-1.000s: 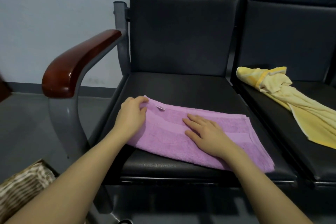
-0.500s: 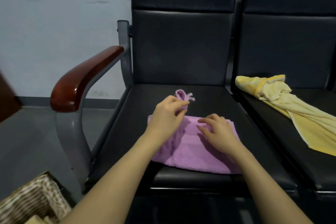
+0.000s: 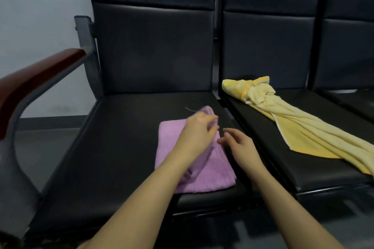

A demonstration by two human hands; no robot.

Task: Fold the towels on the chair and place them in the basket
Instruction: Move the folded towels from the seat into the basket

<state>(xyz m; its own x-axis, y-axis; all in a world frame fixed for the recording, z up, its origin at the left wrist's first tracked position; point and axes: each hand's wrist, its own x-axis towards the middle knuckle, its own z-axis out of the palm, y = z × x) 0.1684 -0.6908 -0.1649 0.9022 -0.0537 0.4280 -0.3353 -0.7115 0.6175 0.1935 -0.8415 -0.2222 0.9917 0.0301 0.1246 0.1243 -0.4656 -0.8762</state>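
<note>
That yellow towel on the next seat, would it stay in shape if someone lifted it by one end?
Probably not. The yellow towel lies crumpled and twisted along the seat, so it looks floppy and would likely droop and unfurl. It seems light, and its terry surface is unlikely to slip from fingers.

A purple towel [image 3: 194,172], folded into a rough rectangle, lies flat on the right half of the left seat [image 3: 121,147], its far corner lifted. A yellow towel [image 3: 299,125] sprawls unfolded and bunched along the next seat [image 3: 263,147], trailing toward its front-right edge.
</note>
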